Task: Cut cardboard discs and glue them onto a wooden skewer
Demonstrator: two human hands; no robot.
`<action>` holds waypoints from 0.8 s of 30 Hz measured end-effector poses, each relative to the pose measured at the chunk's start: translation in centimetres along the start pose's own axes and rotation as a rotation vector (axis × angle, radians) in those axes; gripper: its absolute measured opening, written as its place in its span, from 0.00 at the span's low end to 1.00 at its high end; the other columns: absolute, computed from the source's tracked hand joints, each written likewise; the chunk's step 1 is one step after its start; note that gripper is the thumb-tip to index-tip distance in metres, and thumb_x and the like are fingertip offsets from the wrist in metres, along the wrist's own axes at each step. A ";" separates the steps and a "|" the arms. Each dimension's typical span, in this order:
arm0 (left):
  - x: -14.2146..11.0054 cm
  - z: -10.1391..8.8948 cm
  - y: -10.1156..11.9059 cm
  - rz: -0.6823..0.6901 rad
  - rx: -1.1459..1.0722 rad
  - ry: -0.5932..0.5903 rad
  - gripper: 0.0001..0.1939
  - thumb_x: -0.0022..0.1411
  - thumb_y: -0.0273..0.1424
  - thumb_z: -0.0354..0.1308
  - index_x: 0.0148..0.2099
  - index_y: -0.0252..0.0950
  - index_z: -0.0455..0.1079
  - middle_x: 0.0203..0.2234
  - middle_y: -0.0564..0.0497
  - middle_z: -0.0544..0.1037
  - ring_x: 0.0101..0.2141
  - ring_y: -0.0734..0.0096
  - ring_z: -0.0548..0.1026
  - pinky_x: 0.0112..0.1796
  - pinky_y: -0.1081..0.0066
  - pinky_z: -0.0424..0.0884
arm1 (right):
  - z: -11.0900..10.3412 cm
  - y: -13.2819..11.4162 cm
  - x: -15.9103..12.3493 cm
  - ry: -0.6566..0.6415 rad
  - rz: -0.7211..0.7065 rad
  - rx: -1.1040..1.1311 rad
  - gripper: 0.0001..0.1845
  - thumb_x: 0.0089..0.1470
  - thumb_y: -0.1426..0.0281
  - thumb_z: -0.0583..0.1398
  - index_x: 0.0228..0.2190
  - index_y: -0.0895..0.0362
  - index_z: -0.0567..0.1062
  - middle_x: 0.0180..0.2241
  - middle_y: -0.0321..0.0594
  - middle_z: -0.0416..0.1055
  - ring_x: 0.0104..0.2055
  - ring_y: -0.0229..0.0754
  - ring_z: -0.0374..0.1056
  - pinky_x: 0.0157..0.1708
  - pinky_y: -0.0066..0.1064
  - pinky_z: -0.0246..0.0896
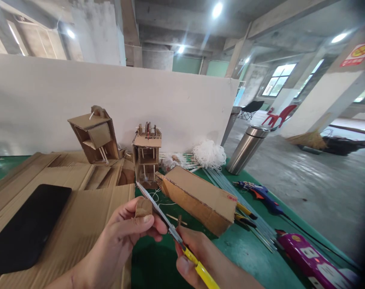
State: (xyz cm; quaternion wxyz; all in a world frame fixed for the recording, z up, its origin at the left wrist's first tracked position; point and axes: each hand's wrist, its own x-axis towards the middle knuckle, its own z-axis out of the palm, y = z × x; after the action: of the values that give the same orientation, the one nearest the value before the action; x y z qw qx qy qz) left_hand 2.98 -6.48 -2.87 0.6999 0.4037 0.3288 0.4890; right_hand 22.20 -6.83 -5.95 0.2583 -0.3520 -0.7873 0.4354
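Observation:
Between the thumb and fingers of my left hand (119, 235) is a small cardboard piece (143, 207). My right hand (202, 251) grips yellow-handled scissors (172, 230). Their blades point up and to the left, passing right alongside the piece; whether they touch it I cannot tell. A small brown bit (179, 220) shows at the fingertips of my right hand. Past my hands lies a long cardboard box (197, 196), with a thin wooden stick (177, 219) near its front edge. Behind the blade tips stands a small cardboard structure (148, 150) with sticks inside.
Flat cardboard sheets (89, 224) cover the left, with a black tablet-like slab (29, 228) on them. Another cardboard model (94, 136) stands behind. To the right are white string (209, 154), a steel flask (248, 150), clear rods (230, 192), a glue gun (263, 196) and a purple case (311, 257).

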 end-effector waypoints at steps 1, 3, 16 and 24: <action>0.0 0.0 0.0 0.000 0.000 0.001 0.05 0.53 0.29 0.64 0.26 0.34 0.76 0.24 0.50 0.78 0.28 0.70 0.73 0.33 0.73 0.71 | 0.0 0.1 0.0 -0.009 0.008 0.002 0.35 0.55 0.37 0.39 0.28 0.56 0.60 0.25 0.34 0.54 0.25 0.35 0.47 0.20 0.28 0.44; 0.0 -0.1 0.1 -0.004 0.004 0.006 0.04 0.53 0.28 0.63 0.26 0.34 0.76 0.24 0.50 0.79 0.29 0.69 0.74 0.34 0.73 0.71 | 0.0 0.3 -0.1 -0.033 0.010 0.000 0.34 0.55 0.37 0.39 0.27 0.55 0.58 0.25 0.33 0.53 0.25 0.34 0.46 0.21 0.28 0.43; -0.1 -0.5 0.6 -0.015 0.033 0.016 0.04 0.49 0.26 0.60 0.25 0.34 0.76 0.24 0.48 0.80 0.28 0.67 0.75 0.34 0.70 0.71 | -0.2 -0.9 0.2 -0.013 -0.011 0.083 0.34 0.55 0.36 0.41 0.26 0.55 0.57 0.24 0.32 0.52 0.24 0.34 0.45 0.20 0.27 0.43; 0.1 -0.5 0.6 -0.012 0.039 0.020 0.04 0.48 0.27 0.60 0.24 0.34 0.76 0.23 0.48 0.80 0.28 0.67 0.74 0.33 0.71 0.71 | -0.1 -1.3 0.3 0.009 -0.007 0.105 0.35 0.52 0.34 0.43 0.23 0.54 0.56 0.23 0.31 0.51 0.24 0.33 0.45 0.20 0.27 0.45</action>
State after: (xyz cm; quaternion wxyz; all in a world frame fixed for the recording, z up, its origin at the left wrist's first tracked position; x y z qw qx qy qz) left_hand 2.35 -6.10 -2.55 0.6914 0.4105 0.3476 0.4822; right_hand 21.63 -7.01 -4.80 0.2815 -0.3370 -0.7636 0.4733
